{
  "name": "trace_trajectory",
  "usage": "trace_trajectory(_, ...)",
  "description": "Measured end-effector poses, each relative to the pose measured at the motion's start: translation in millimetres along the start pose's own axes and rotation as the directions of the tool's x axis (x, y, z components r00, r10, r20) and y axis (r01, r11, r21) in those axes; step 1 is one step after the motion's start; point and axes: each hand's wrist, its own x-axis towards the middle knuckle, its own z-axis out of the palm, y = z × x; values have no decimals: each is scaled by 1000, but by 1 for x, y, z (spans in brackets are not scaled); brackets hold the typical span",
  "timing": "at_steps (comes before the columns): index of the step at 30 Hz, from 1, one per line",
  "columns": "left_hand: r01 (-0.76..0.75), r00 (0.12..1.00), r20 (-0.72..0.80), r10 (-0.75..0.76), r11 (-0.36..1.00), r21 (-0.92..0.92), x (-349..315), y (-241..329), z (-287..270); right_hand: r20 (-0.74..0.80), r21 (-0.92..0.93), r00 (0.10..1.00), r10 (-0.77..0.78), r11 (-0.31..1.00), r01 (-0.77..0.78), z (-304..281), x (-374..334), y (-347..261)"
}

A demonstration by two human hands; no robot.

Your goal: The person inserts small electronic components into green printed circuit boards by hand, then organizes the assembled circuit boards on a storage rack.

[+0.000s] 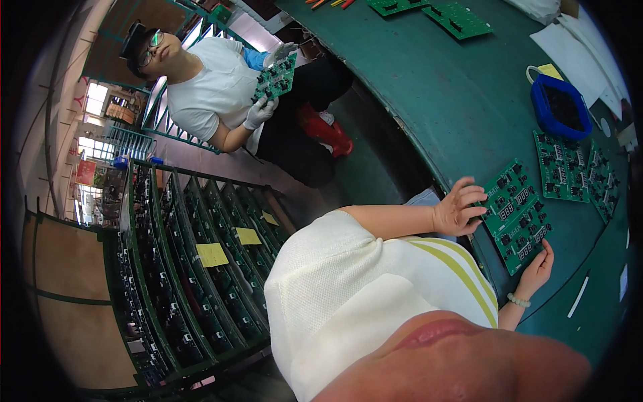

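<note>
Steadying, by my reading of the step: one green circuit board point(514, 218) at the near edge of the table point(429, 107), between my hands, displays facing up. Fingers of my left hand point(459, 209) spread at its left edge; my right hand point(538, 268) at its lower right corner. Hands apart; whether either pinches the board or merely touches it, I cannot tell. The next move, I judge, calls for contact on the edges only, off the raised black parts.

Counts: four displays on my board. Two neighbouring boards point(562, 167) to its right, two far boards point(459, 20) at the table's other end, one co-worker's board point(276, 77) held in two gloved hands point(260, 112): six outside the rack point(181, 295). Blue bin point(583, 128): one. White strip point(578, 295): one. Yellow notes point(211, 254) on the rack: three. Rack contents: too crowded to count
</note>
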Motion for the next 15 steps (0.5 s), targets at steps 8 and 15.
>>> trace_trajectory(8, 211, 976, 6, -218, 951, 228, 40, -17, -36, 11, 15, 1000, 24, 1000, -24, 1, 1, 2)
trace_trajectory(15, 353, 855, 264, -446, 874, 333, 29, -28, -29, -18, 12, 1000, 24, 1000, -24, 2, 0, -1)
